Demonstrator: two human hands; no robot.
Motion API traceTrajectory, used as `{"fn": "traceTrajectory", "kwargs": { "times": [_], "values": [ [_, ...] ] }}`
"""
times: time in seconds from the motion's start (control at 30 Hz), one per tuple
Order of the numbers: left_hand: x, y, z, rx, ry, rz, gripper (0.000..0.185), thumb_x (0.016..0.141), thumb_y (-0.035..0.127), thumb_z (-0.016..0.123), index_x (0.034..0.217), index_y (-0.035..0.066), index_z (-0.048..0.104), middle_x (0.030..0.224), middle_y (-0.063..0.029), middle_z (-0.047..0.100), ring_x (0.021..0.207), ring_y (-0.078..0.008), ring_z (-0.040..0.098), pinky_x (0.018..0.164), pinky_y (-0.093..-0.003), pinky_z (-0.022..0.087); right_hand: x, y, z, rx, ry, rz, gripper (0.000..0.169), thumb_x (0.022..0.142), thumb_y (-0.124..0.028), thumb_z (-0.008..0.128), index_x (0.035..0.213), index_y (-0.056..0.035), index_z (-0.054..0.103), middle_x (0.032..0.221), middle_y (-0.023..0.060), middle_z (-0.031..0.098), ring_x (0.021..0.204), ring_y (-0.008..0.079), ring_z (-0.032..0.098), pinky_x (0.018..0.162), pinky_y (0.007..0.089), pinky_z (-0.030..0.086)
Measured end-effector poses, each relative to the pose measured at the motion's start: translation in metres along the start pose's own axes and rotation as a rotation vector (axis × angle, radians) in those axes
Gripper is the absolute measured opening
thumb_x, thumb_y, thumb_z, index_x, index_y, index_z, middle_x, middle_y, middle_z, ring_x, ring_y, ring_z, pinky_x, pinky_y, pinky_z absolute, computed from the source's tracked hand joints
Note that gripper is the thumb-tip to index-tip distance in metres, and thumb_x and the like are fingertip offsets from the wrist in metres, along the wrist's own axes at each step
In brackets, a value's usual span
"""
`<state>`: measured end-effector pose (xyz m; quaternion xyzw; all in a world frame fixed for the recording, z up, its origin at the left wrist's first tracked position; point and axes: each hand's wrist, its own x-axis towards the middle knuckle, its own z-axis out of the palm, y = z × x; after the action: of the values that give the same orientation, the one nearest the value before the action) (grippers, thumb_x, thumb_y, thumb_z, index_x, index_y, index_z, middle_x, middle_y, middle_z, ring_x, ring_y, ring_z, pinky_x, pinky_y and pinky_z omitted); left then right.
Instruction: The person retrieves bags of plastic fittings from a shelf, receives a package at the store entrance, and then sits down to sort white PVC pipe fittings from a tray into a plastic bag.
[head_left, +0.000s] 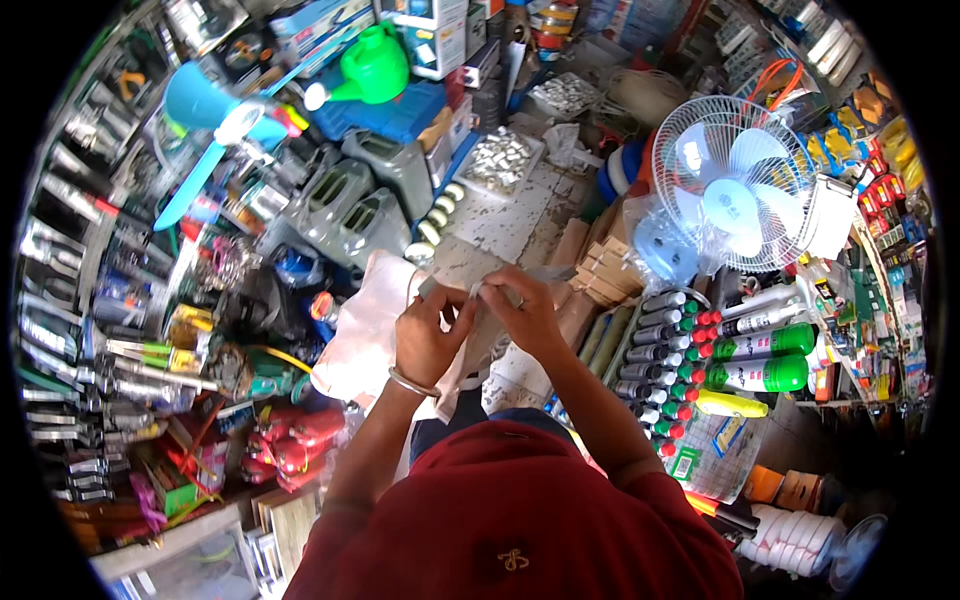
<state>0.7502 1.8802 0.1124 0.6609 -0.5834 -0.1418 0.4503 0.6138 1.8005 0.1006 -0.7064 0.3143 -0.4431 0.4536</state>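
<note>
My left hand (433, 335), with a metal bangle at its wrist, is raised in front of my chest. Its bent fingers pinch a small whitish, partly see-through piece of plastic or tape (475, 290). From the other side, my right hand (519, 309) pinches the same piece between thumb and forefinger, and the two hands nearly touch. A small grey object (427, 286) shows at the left fingertips; what it is cannot be told. Pale pinkish sheet material (367, 330) lies behind and beneath the left hand. Clear film seems to extend to the right behind the right hand.
A pedestal fan head (731, 191) in a wire guard stands at the upper right, above rows of spray cans and bottles (667, 352). Grey plastic jerrycans (367, 217), a green watering can (375, 67) and a tray of white fittings (501, 161) stand ahead. Tools hang at the left.
</note>
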Motion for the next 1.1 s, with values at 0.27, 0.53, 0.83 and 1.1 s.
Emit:
{"fn": "traceTrajectory", "kwargs": {
  "times": [0.27,0.53,0.83,1.1],
  "values": [
    [0.047,-0.073,0.007,-0.069,-0.368,-0.080,0.015,0.078,0.020,0.065,0.075,0.007,0.060,0.068,-0.0047,0.062,0.064,-0.0206,0.060,0.061,-0.0319,0.047,0.118,0.085,-0.089,0.178,0.719,0.063,0.007,0.087,-0.011,0.060,0.085,-0.0046,0.061,0.076,-0.0039,0.055,0.071,0.0042,0.046,0.064,0.0192,0.037],
    [0.123,-0.130,-0.006,-0.179,-0.851,-0.037,0.018,0.081,0.022,0.065,0.088,0.005,0.065,0.074,-0.0078,0.064,0.066,-0.0182,0.060,0.060,-0.0297,0.045,0.170,0.131,-0.069,0.123,0.588,0.163,0.010,0.088,-0.013,0.060,0.089,-0.0029,0.061,0.077,-0.0049,0.054,0.072,0.0030,0.047,0.064,0.0185,0.037],
    [0.221,-0.134,0.068,-0.501,-0.576,-0.360,0.020,0.082,0.017,0.066,0.088,-0.002,0.067,0.063,-0.0072,0.062,0.051,-0.0099,0.055,0.049,-0.0235,0.042,0.263,0.163,-0.029,-0.297,0.361,-0.009,0.023,0.082,-0.014,0.064,0.102,-0.0044,0.056,0.088,0.0004,0.055,0.075,0.0095,0.051,0.068,0.0220,0.041],
    [0.286,-0.141,0.108,-0.448,-0.493,-0.481,0.018,0.079,0.015,0.069,0.082,-0.002,0.064,0.065,-0.0040,0.062,0.053,-0.0072,0.054,0.049,-0.0217,0.042,0.266,0.168,-0.019,0.044,0.025,0.497,0.033,0.074,-0.027,0.074,0.089,-0.0036,0.057,0.069,0.0035,0.059,0.062,0.0114,0.056,0.056,0.0263,0.045]
  ]
}}
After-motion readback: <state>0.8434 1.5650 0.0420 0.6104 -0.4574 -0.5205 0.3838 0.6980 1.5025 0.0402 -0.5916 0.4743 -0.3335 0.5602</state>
